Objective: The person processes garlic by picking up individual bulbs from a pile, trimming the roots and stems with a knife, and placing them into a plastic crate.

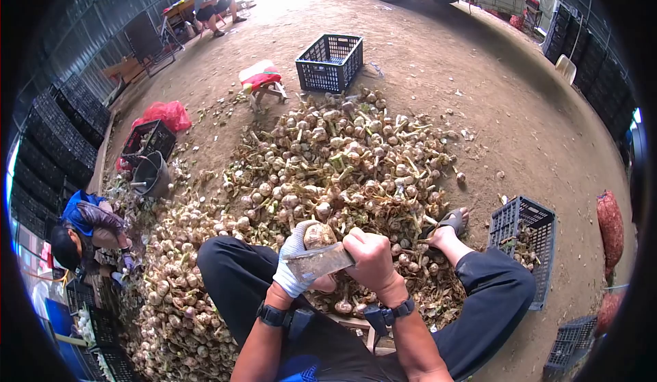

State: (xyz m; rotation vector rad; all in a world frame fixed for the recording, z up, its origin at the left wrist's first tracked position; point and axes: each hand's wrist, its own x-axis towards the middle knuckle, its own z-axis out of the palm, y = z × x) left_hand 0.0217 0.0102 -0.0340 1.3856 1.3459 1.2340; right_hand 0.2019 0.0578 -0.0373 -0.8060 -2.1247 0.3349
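Note:
My left hand (290, 260), in a white glove, is closed round a garlic bulb (319, 236) in front of my body. My bare right hand (369, 255) is wrapped round the handle end of a wide metal blade (320, 261). The blade points left, just below the bulb and across the gloved fingers. Whether its edge touches the bulb I cannot tell. Beneath and ahead of both hands spreads a large heap of garlic bulbs with stems (342, 156), which continues to the left of my knee.
An empty black crate (330, 64) stands beyond the heap, beside a small stool (265, 91). Another crate (523, 245) is right of my foot. At left are a bucket (152, 175) and a crouching co-worker (89, 225). Another person (213, 2) sits far back.

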